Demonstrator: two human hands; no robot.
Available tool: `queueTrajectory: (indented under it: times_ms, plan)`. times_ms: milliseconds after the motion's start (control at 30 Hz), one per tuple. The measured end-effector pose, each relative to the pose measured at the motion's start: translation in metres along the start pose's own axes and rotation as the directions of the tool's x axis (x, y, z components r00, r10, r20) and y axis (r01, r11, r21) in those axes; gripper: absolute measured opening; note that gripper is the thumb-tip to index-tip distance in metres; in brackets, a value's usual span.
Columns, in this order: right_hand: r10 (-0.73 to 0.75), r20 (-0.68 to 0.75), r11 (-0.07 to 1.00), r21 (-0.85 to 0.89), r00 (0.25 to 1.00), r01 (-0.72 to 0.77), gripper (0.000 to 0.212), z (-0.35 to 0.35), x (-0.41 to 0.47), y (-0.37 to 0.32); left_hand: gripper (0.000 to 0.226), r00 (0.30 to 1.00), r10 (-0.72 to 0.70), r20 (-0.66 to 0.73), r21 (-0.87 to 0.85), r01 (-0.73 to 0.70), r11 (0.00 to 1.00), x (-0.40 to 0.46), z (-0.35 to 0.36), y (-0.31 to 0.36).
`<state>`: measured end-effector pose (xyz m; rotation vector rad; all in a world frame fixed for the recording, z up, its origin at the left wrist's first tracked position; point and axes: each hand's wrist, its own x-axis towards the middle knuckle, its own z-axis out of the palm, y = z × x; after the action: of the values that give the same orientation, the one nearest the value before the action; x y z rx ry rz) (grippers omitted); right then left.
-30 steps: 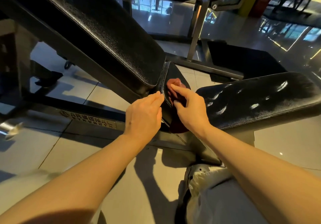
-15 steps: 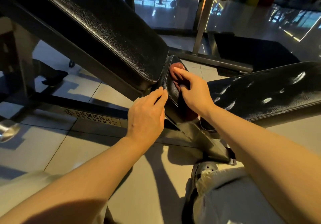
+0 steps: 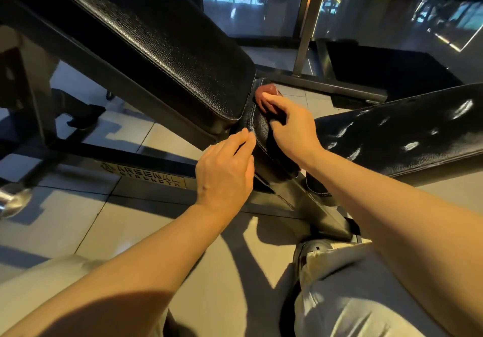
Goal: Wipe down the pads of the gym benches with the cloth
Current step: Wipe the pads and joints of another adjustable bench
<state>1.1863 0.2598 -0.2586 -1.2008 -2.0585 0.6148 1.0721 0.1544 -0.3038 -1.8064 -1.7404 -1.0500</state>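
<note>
Left hand (image 3: 224, 169), fingers straight, steadies the edge of the small seat pad (image 3: 257, 125), as before. Right hand (image 3: 290, 125) presses the reddish cloth (image 3: 266, 92) against that pad, now farther up than earlier, below the inclined back pad (image 3: 156, 41).

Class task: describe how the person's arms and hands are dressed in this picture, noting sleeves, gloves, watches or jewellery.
Both forearms are bare to the frame's edge, with no sleeve in view. The left hand and the right hand wear no gloves. No watch or wristband shows on either wrist, and no ring shows on the visible fingers. No tattoos or markings can be seen.
</note>
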Motion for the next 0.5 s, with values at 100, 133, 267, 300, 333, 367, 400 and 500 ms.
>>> queueTrajectory:
  times_ms: [100, 133, 267, 300, 333, 367, 400, 500]
  plan:
    - [-0.09, 0.037, 0.996, 0.019, 0.995, 0.089, 0.051, -0.01, -0.027, -0.004, 0.034, 1.0, 0.025, -0.018, 0.016, -0.024, 1.0, 0.002, -0.001, -0.002]
    - [-0.128, 0.057, 0.992, 0.014, 0.99, 0.128, 0.051, -0.012, -0.033, -0.002, 0.033, 0.999, 0.032, -0.015, 0.016, -0.032, 0.999, 0.002, -0.001, -0.002]
    - [-0.011, 0.042, 0.998, -0.063, 0.999, 0.013, 0.054, -0.012, -0.014, 0.018, 0.034, 1.0, 0.027, 0.014, -0.01, -0.027, 1.0, 0.002, -0.002, -0.001]
    - [0.057, 0.014, 0.994, -0.089, 0.998, -0.056, 0.054, -0.011, -0.011, 0.019, 0.034, 1.0, 0.022, 0.018, -0.015, -0.021, 1.0, 0.002, -0.003, 0.001]
    - [0.085, -0.007, 0.991, -0.103, 0.996, -0.085, 0.054, -0.011, -0.014, 0.018, 0.034, 1.0, 0.015, 0.021, -0.019, -0.015, 1.0, 0.001, -0.003, 0.002]
    - [0.064, -0.009, 0.994, -0.093, 0.998, -0.065, 0.053, -0.011, -0.019, 0.013, 0.034, 1.0, 0.009, 0.026, -0.02, -0.008, 1.0, 0.002, -0.003, 0.003]
    - [0.0, 0.009, 0.998, -0.062, 1.0, 0.001, 0.053, -0.011, -0.026, 0.005, 0.034, 1.0, 0.005, 0.028, -0.017, -0.005, 1.0, 0.002, -0.003, 0.003]
    - [-0.193, 0.052, 0.981, 0.005, 0.98, 0.193, 0.051, -0.008, -0.033, -0.009, 0.031, 0.999, 0.01, 0.035, -0.007, -0.01, 1.0, 0.002, -0.003, 0.001]
